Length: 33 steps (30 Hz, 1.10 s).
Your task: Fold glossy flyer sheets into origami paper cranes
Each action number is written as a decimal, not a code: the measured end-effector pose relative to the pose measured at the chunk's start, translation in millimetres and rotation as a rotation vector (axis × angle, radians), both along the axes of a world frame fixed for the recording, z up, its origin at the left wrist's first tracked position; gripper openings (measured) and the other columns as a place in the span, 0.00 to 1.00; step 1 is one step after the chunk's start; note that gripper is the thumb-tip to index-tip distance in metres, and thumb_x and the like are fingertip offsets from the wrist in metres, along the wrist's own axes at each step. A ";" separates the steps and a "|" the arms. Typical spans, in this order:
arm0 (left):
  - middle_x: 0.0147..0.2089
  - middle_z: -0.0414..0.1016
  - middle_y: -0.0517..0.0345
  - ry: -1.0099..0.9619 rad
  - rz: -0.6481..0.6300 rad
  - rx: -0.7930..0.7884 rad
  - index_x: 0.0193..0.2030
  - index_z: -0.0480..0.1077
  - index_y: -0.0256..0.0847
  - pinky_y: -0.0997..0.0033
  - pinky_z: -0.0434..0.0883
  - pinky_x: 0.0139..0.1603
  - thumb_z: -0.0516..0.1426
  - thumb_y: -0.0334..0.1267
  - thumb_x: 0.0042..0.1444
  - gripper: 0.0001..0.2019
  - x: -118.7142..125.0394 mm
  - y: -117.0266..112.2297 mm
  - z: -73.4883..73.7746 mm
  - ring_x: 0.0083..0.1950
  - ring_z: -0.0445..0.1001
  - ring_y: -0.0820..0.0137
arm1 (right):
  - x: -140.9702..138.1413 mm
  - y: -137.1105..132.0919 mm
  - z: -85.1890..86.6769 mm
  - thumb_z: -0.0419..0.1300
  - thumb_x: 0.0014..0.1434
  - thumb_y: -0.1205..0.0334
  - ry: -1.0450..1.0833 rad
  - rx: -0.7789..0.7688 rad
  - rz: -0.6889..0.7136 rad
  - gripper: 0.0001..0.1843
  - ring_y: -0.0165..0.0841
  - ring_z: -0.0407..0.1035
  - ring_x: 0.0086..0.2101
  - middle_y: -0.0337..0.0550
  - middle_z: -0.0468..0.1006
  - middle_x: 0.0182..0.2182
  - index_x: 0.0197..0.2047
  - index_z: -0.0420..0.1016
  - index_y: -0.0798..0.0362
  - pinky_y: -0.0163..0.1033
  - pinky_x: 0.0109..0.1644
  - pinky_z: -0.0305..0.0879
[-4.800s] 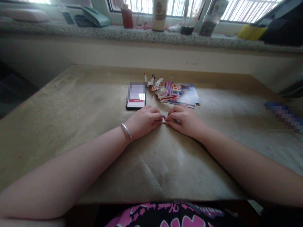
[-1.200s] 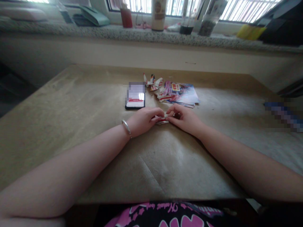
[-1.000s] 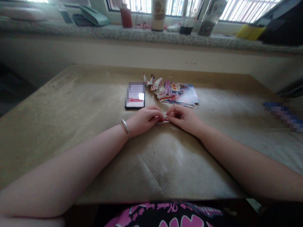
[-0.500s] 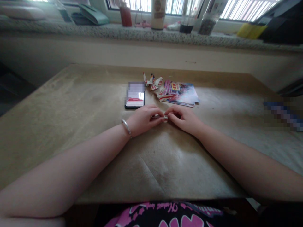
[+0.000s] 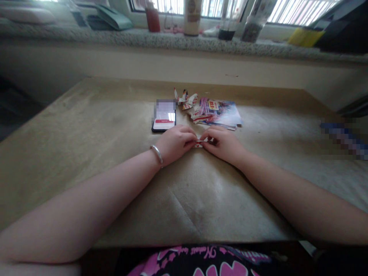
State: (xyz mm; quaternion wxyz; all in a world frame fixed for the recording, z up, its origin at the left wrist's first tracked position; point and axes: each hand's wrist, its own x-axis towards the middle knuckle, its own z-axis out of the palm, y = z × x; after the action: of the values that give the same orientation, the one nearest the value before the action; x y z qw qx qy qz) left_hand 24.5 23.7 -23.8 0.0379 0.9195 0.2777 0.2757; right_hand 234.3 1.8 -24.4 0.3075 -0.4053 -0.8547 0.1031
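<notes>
A small folded piece of paper [image 5: 198,144], white with red marks, is pinched between my two hands just above or on the table; the fingers cover much of it. My left hand [image 5: 178,141], with a silver bangle at the wrist, grips its left side. On the other side my right hand [image 5: 220,141] holds it between thumb and fingers. Just beyond the hands lie folded paper shapes [image 5: 188,101] with red and white stripes. Beside them is a stack of colourful printed sheets [image 5: 225,113]. A phone [image 5: 164,120] with a lit screen lies beyond my left hand.
The table [image 5: 138,207] has a tan covering with a crease near the front. A blurred blue item [image 5: 345,140] lies at the right edge. Bottles and jars [image 5: 192,19] stand along the stone windowsill [image 5: 161,40] behind the table.
Both hands have shifted slightly on the small paper, and more of its red-marked face shows between the fingers. My left wrist has moved a little to the right.
</notes>
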 end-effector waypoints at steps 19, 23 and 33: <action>0.41 0.79 0.53 0.175 -0.101 0.092 0.44 0.77 0.39 0.68 0.71 0.43 0.53 0.34 0.62 0.11 -7.4 -5.8 10.9 0.40 0.74 0.69 | 6.5 -0.4 8.0 0.56 0.60 0.64 -0.237 0.191 0.127 0.09 0.36 0.70 0.39 0.45 0.79 0.36 0.35 0.78 0.52 0.42 0.45 0.65; 0.41 0.78 0.51 0.193 -0.132 0.145 0.45 0.77 0.39 0.69 0.70 0.43 0.51 0.34 0.64 0.12 -9.4 -3.9 9.5 0.40 0.74 0.69 | 8.3 -0.7 7.8 0.57 0.60 0.64 -0.211 0.184 0.146 0.08 0.36 0.70 0.38 0.45 0.80 0.36 0.35 0.78 0.51 0.42 0.44 0.66; 0.37 0.75 0.52 0.174 -0.136 0.128 0.42 0.77 0.40 0.72 0.68 0.39 0.49 0.37 0.65 0.15 -9.9 -1.9 10.0 0.36 0.71 0.72 | 11.3 -1.9 11.4 0.56 0.61 0.60 -0.346 0.231 0.142 0.10 0.36 0.69 0.39 0.45 0.80 0.38 0.39 0.79 0.52 0.41 0.44 0.64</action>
State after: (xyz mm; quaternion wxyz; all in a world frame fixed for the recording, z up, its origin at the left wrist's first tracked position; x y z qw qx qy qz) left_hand 14.7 21.8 -13.8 -0.0262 0.9571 0.1988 0.2090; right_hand 245.6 -0.1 -12.9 0.1926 -0.3177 -0.9273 -0.0449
